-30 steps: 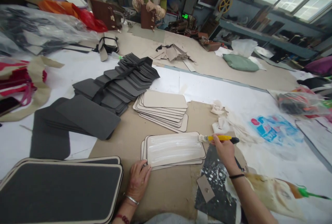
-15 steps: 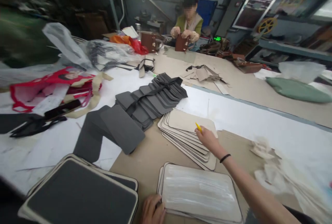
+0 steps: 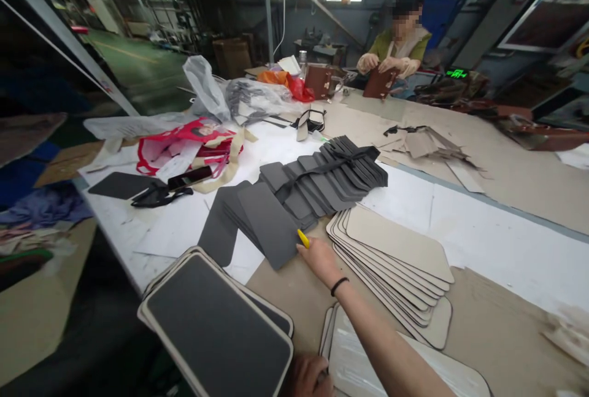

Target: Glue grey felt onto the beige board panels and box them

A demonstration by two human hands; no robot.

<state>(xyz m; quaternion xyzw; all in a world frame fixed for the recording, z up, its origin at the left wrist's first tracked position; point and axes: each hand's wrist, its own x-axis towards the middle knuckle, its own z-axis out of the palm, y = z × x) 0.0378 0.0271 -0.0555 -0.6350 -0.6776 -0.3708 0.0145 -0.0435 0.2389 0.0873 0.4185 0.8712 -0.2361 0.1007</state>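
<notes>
My right hand (image 3: 319, 260) is closed around a small yellow tool (image 3: 303, 238); only its tip shows, so its kind is unclear. It hovers by the near corner of the loose dark grey panels (image 3: 267, 222), left of a fanned stack of beige panels (image 3: 398, 240). At the bottom edge my left hand (image 3: 311, 377) is partly cut off, its fingers curled beside the corner of a beige panel with a shiny wet-looking coat (image 3: 352, 348). My right forearm covers part of that panel. Left of it lies a stack of beige-edged panels with grey faces (image 3: 216, 323).
Tied grey panels (image 3: 322, 179) lie mid-table. A red bag (image 3: 165, 145), a phone (image 3: 189, 177) and clear plastic bags (image 3: 257, 99) lie at left. Beige scraps (image 3: 430, 142) lie farther back. Across the table a person (image 3: 400, 47) handles a brown leather piece (image 3: 381, 82).
The view has turned left, so things appear farther right. My right hand with the yellow tool has moved left, from over the beige stack to beside the grey panels. My left hand stays low.
</notes>
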